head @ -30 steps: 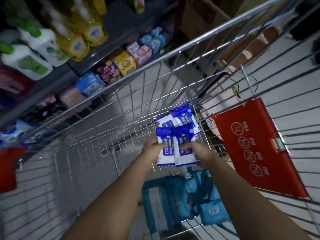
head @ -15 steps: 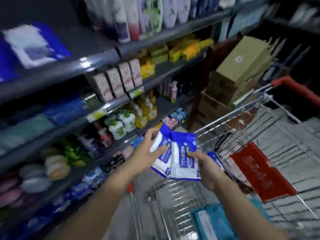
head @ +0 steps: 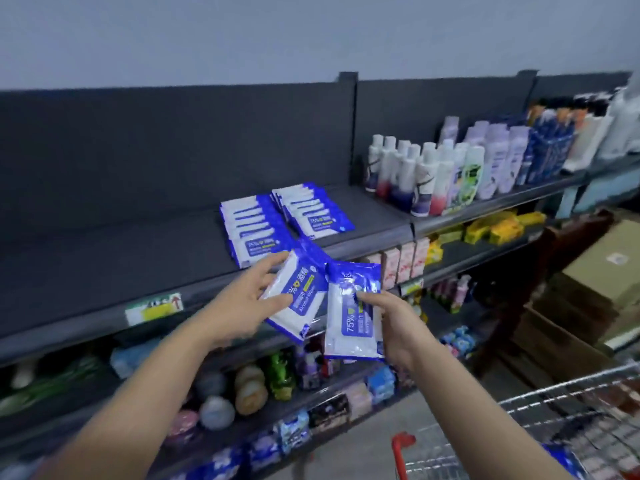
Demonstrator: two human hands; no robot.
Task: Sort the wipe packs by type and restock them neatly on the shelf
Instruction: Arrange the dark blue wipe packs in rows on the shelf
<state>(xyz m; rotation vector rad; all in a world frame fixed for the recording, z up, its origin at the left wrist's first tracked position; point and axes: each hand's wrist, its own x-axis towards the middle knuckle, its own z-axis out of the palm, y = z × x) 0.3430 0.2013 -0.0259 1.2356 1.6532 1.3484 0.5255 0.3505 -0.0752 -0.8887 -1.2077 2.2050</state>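
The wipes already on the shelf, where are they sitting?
In the head view, two rows of wipe packs lie on the top shelf, left of the bottles and just above the left hand.

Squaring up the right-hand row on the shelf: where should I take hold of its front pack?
Put the grip on the near edge of the front pack, coming in from the aisle over the shelf lip. It lies flat, label up, topmost on the shingled row, so that edge is free.

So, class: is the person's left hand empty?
No: the left hand grips a tilted wipe pack, while the right hand holds a second pack.
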